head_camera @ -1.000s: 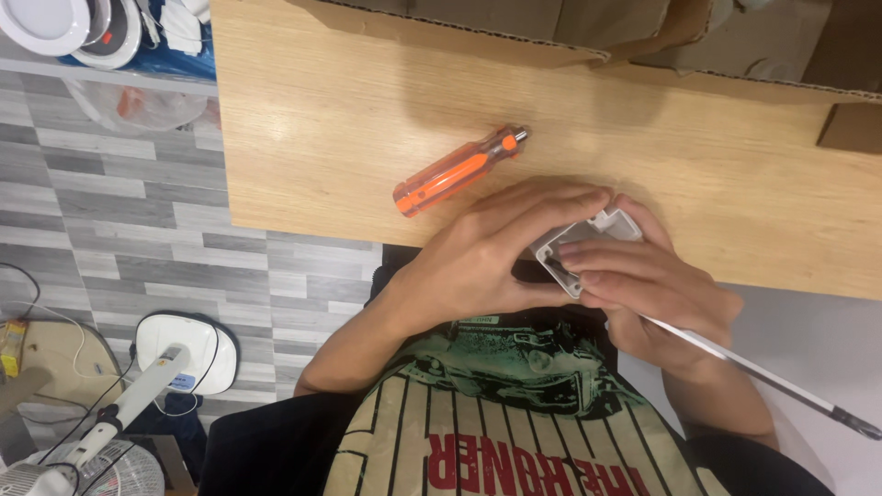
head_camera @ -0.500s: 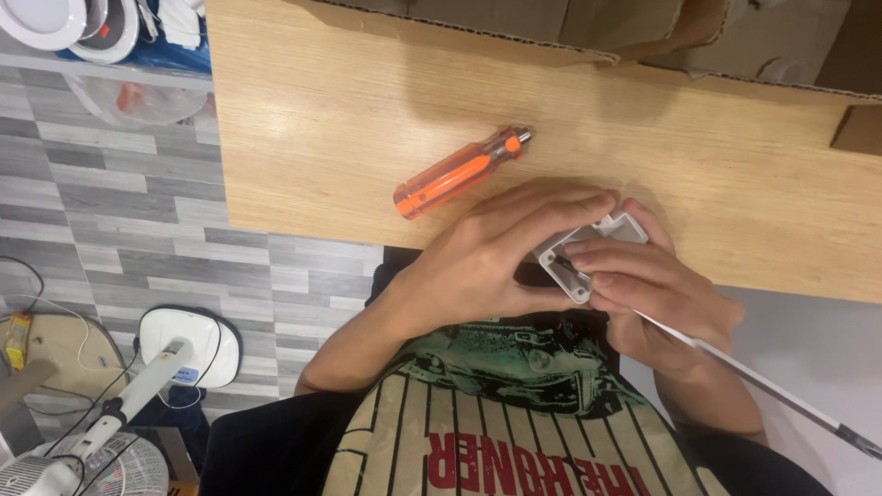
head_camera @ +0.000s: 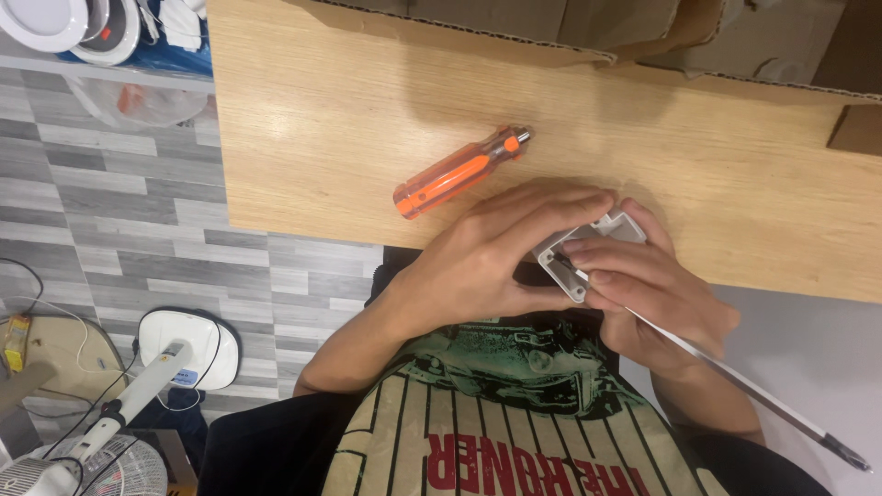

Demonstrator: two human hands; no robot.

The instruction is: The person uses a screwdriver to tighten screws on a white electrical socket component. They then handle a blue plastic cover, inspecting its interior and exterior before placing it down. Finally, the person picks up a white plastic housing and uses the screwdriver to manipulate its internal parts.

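So I'm looking down at my left hand [head_camera: 478, 262] and right hand [head_camera: 657, 294], both closed around a small white box [head_camera: 588, 248] at the wooden table [head_camera: 322, 138] edge. Fingers hide most of it. A thin white cable [head_camera: 735, 377] trails off right. Orange screwdriver [head_camera: 459, 173] lies nearby, untouched.

arms bare | shirt [head_camera: 514, 432]: cream, dark stripes, green graphic, red lettering
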